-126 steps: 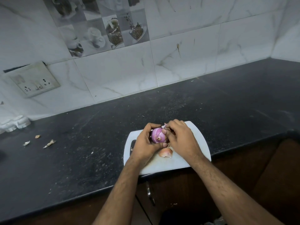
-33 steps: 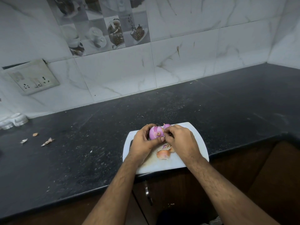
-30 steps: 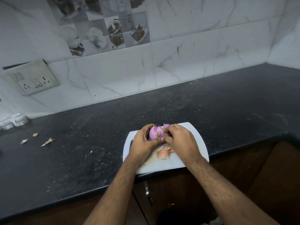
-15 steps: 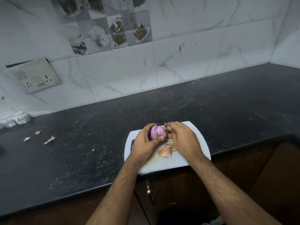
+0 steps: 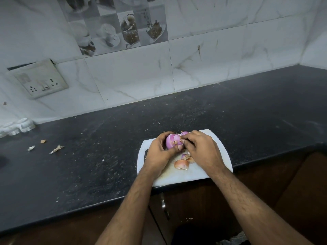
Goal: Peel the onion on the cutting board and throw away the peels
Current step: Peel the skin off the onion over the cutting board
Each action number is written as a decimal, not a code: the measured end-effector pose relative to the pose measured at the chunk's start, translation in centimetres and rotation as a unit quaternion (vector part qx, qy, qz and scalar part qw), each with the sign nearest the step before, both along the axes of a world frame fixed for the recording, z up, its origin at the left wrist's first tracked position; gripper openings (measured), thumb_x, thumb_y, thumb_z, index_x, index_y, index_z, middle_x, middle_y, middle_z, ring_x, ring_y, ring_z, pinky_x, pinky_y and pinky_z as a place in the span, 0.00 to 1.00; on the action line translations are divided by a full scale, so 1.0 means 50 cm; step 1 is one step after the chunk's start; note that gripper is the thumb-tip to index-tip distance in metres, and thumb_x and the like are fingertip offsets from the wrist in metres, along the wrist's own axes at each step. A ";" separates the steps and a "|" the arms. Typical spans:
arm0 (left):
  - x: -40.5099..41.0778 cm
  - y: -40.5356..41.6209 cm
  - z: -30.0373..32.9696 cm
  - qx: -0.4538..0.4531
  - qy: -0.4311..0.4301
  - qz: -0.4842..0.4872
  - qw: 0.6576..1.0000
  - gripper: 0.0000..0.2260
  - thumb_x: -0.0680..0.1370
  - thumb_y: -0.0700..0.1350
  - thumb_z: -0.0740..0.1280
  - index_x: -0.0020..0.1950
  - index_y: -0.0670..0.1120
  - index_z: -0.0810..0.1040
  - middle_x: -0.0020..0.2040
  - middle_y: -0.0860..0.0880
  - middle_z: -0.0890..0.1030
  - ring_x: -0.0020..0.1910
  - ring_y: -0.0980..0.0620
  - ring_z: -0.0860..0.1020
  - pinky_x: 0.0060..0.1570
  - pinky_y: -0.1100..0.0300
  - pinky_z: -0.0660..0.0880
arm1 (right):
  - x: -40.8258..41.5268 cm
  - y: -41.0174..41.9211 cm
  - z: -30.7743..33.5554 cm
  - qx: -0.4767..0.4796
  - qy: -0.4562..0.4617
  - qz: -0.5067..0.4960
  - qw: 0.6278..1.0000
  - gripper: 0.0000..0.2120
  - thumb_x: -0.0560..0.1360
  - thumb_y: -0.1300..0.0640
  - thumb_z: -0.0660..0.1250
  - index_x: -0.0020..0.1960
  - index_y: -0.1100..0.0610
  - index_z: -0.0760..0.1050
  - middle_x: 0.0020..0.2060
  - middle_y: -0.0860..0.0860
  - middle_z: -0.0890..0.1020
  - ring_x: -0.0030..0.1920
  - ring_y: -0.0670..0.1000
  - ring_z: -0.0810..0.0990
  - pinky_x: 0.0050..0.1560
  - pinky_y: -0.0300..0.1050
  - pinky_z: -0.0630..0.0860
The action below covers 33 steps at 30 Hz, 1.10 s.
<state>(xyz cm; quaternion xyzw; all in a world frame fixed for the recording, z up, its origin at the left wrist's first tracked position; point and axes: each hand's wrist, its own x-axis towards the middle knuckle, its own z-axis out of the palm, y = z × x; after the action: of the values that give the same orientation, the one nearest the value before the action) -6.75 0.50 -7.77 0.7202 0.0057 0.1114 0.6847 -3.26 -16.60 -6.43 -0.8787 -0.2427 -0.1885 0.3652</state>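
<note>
A purple onion [image 5: 172,141] is held just above the white cutting board [image 5: 194,171] near the counter's front edge. My left hand [image 5: 159,154] grips it from the left and below. My right hand [image 5: 201,149] pinches a strip of purple skin [image 5: 184,133] at the onion's right side, fingertips against the bulb. Loose brown and purple peels [image 5: 182,163] lie on the board between my wrists. Much of the onion is hidden by my fingers.
The board sits on a black speckled counter [image 5: 106,156]. A few dry peel scraps [image 5: 56,149] lie at the left. A white object [image 5: 16,128] rests against the tiled wall at far left. Dark cabinet fronts with a metal handle [image 5: 163,203] are below.
Both hands stayed on the onion above the board. Between 4.2 s ago and now more peel pieces have gathered on the board, and more purple flesh shows.
</note>
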 end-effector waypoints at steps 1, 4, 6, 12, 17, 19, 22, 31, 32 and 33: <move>0.000 -0.001 0.000 -0.001 0.000 -0.001 1.000 0.24 0.70 0.43 0.83 0.63 0.46 0.81 0.58 0.45 0.86 0.59 0.46 0.84 0.64 0.47 0.81 | -0.001 0.000 -0.001 -0.003 -0.003 -0.004 1.000 0.07 0.79 0.51 0.68 0.54 0.49 0.83 0.47 0.43 0.82 0.49 0.45 0.78 0.44 0.40 0.72; -0.001 -0.001 0.000 -0.001 -0.001 0.004 1.000 0.25 0.69 0.43 0.83 0.63 0.45 0.81 0.58 0.44 0.86 0.58 0.47 0.84 0.63 0.48 0.82 | -0.003 0.000 -0.001 -0.005 -0.011 -0.013 1.000 0.07 0.79 0.50 0.68 0.53 0.49 0.83 0.46 0.43 0.82 0.48 0.46 0.78 0.44 0.41 0.71; -0.001 0.000 0.000 0.005 -0.002 0.006 1.000 0.24 0.69 0.42 0.83 0.63 0.46 0.81 0.58 0.44 0.86 0.58 0.46 0.84 0.62 0.49 0.82 | -0.007 0.001 0.001 -0.007 -0.017 -0.020 1.000 0.06 0.78 0.51 0.69 0.52 0.50 0.83 0.46 0.43 0.82 0.48 0.46 0.78 0.43 0.42 0.73; -0.002 -0.002 0.001 0.011 -0.001 0.009 1.000 0.23 0.71 0.37 0.82 0.64 0.44 0.80 0.59 0.43 0.86 0.57 0.49 0.84 0.56 0.58 0.82 | -0.018 0.008 0.012 -0.040 -0.037 -0.032 0.998 0.06 0.75 0.52 0.72 0.45 0.53 0.79 0.42 0.46 0.79 0.46 0.49 0.77 0.39 0.50 0.76; -0.003 -0.002 0.002 0.012 -0.003 0.013 1.000 0.24 0.70 0.38 0.83 0.63 0.45 0.80 0.58 0.43 0.86 0.57 0.48 0.84 0.58 0.53 0.83 | -0.015 0.008 0.014 -0.066 -0.024 -0.023 0.997 0.08 0.74 0.50 0.72 0.45 0.53 0.77 0.43 0.45 0.78 0.47 0.48 0.74 0.39 0.48 0.73; -0.003 -0.002 0.002 0.012 -0.001 0.014 1.000 0.24 0.70 0.39 0.83 0.63 0.45 0.81 0.58 0.44 0.86 0.59 0.45 0.85 0.60 0.50 0.83 | -0.012 0.009 0.014 -0.069 -0.022 -0.030 0.997 0.07 0.75 0.51 0.71 0.46 0.53 0.76 0.44 0.46 0.78 0.48 0.48 0.74 0.38 0.46 0.71; -0.005 -0.002 0.004 0.013 -0.002 0.014 1.000 0.25 0.69 0.43 0.84 0.63 0.46 0.81 0.58 0.45 0.86 0.60 0.43 0.84 0.61 0.48 0.83 | -0.008 0.010 0.012 -0.064 -0.015 -0.052 0.996 0.05 0.78 0.52 0.68 0.47 0.53 0.76 0.46 0.46 0.78 0.50 0.49 0.75 0.38 0.43 0.67; -0.006 0.000 0.006 0.011 0.007 0.016 1.000 0.25 0.68 0.41 0.85 0.63 0.46 0.81 0.57 0.45 0.86 0.59 0.42 0.84 0.61 0.48 0.83 | -0.003 0.000 0.002 0.018 -0.002 -0.035 0.999 0.12 0.84 0.46 0.57 0.55 0.51 0.77 0.49 0.44 0.77 0.48 0.48 0.77 0.43 0.51 0.77; -0.006 0.001 0.006 0.010 0.006 0.016 1.000 0.25 0.68 0.40 0.85 0.63 0.46 0.81 0.57 0.45 0.86 0.59 0.41 0.84 0.61 0.47 0.83 | -0.004 0.001 0.003 0.007 -0.005 -0.021 1.000 0.13 0.83 0.44 0.58 0.56 0.49 0.77 0.50 0.43 0.77 0.49 0.46 0.76 0.43 0.49 0.77; -0.006 0.002 0.005 0.009 0.004 0.015 1.000 0.26 0.68 0.41 0.85 0.63 0.46 0.81 0.57 0.45 0.86 0.59 0.42 0.84 0.61 0.47 0.83 | -0.004 0.003 0.004 -0.011 -0.008 -0.009 1.000 0.13 0.82 0.41 0.60 0.57 0.48 0.76 0.51 0.42 0.76 0.50 0.44 0.75 0.43 0.47 0.76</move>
<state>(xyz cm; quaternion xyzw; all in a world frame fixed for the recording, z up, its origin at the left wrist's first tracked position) -7.05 0.58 -7.51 0.7269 0.0181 0.1186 0.6762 -3.45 -16.47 -6.22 -0.8833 -0.2394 -0.1966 0.3520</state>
